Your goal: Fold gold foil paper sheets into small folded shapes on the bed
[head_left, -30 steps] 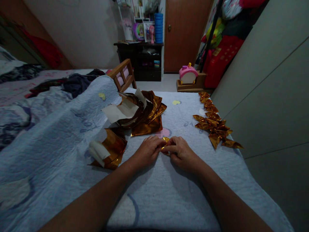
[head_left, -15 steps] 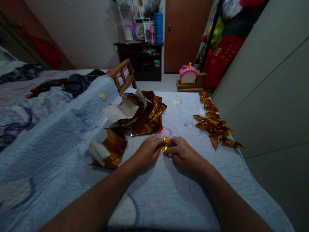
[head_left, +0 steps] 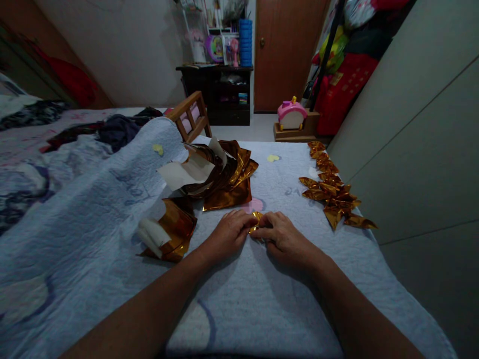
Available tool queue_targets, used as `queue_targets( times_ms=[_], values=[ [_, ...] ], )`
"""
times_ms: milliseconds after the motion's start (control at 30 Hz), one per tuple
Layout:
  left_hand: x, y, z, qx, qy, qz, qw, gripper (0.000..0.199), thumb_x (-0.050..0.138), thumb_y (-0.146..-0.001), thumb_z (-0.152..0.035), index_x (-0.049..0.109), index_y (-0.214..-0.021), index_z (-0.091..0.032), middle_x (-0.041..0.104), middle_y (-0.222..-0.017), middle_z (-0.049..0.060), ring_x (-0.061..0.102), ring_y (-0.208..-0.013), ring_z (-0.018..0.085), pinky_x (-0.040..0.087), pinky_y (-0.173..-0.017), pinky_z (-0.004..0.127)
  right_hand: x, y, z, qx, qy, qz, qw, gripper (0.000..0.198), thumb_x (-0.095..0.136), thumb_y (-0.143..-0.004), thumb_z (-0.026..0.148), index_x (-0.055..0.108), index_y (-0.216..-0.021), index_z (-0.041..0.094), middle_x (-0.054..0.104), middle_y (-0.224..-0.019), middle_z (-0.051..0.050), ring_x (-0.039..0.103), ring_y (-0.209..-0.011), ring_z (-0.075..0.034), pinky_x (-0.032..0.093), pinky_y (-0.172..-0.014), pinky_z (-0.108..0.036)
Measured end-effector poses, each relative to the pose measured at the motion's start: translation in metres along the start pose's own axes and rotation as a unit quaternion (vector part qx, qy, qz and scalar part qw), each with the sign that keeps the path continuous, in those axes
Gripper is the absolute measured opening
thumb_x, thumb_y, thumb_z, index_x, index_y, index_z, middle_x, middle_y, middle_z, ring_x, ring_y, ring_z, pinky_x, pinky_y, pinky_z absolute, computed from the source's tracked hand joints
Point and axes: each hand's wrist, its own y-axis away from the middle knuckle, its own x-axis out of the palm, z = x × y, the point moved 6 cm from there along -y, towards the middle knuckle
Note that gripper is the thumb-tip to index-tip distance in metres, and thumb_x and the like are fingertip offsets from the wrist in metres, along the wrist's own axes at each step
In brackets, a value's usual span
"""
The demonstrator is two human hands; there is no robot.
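Between my two hands is a small folded piece of gold foil paper (head_left: 256,229), partly covered by my fingers. My left hand (head_left: 232,230) grips its left side with thumb and fingers. From the other side, my right hand (head_left: 281,234) pinches it, fingertips close to those of the left. To the left lies a smaller pile of gold foil sheets (head_left: 178,230) with a curled white backing. Behind it fans out a larger stack of gold foil sheets (head_left: 228,194). A row of folded gold foil pieces (head_left: 331,192) lies along the right side.
A light blue quilted cover (head_left: 239,304) is spread under everything and rises in a fold at left. Beyond its far edge are a wooden chair back (head_left: 190,117) and a pink toy (head_left: 292,114) on a box. A pale cabinet wall (head_left: 419,164) borders the right.
My right fingers have shifted very slightly on the foil piece, covering a little more of it. Everything else stays where it was.
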Motion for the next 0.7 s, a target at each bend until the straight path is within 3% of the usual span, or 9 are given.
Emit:
queue_targets(
  times_ms=[700],
  values=[
    [-0.0006, -0.0005, -0.0007, 0.004, 0.018, 0.002, 1.0, 0.02, 0.051, -0.095, -0.018, 0.07, -0.103, -0.019, 0.067, -0.098, 0.008, 0.059, -0.098, 0.023, 0.045, -0.09, 0.038, -0.0044, 0.0021, 0.0025, -0.009, -0.019, 0.014, 1.0, 0.042, 0.053, -0.081, 0.0, 0.076, -0.105, 0.026, 0.061, -0.116, -0.008, 0.051, -0.108, -0.024, 0.042, -0.096, -0.041]
  ],
)
